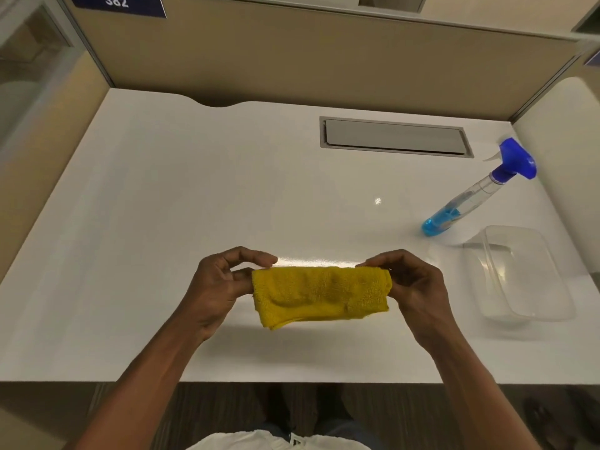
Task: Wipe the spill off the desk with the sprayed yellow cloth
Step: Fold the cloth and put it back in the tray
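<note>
A folded yellow cloth hangs stretched between my two hands, a little above the white desk near its front edge. My left hand pinches the cloth's left end, and my right hand pinches its right end. A small shiny wet spot glints on the desk beyond the cloth, toward the right. A glossy streak shows on the desk just behind the cloth's top edge.
A spray bottle with a blue head and blue liquid stands at the right. A clear plastic container sits in front of it. A grey cable hatch is set into the desk at the back. Beige partition walls enclose three sides.
</note>
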`<state>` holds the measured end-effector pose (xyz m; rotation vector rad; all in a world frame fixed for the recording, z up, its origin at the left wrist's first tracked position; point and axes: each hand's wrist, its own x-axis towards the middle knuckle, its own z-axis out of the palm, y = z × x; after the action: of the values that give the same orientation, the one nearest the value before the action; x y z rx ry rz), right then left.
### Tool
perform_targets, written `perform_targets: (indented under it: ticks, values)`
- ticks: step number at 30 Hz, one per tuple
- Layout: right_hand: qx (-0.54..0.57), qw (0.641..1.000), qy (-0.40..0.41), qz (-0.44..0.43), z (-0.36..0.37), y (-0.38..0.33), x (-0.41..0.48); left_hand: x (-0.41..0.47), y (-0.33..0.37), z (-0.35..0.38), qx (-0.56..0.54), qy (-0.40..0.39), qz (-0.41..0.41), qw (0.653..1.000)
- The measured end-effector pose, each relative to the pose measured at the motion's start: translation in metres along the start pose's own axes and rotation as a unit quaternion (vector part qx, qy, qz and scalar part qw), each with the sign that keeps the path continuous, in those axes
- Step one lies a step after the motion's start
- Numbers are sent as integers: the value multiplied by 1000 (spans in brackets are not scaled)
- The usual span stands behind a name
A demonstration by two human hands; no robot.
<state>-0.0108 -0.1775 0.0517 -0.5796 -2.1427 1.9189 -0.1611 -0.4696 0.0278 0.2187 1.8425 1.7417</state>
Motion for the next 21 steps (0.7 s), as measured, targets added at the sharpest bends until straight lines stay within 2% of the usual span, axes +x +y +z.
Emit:
perform_targets:
  ticks: [5, 10, 12, 14, 19, 21]
  values:
    - [28, 993, 53, 105, -2, 15, -9, 1, -7, 5, 35, 47, -56, 997]
    - [22, 984, 105, 143, 6, 18, -20, -1, -15, 24, 56, 68, -103, 991]
    - [-24, 986, 130, 104, 14, 16, -27, -3, -15, 35, 35, 88, -124, 988]
    - [-120, 981, 147, 36, 24, 9, -36, -4, -14, 47, 27, 100, -136, 985]
    - [-240, 955, 148, -87, 66, 7, -58, -17, -10, 80, 21, 72, -136, 988]
    - [-279, 944, 147, -99, 80, 16, -62, -21, -10, 92, 38, 65, -127, 989]
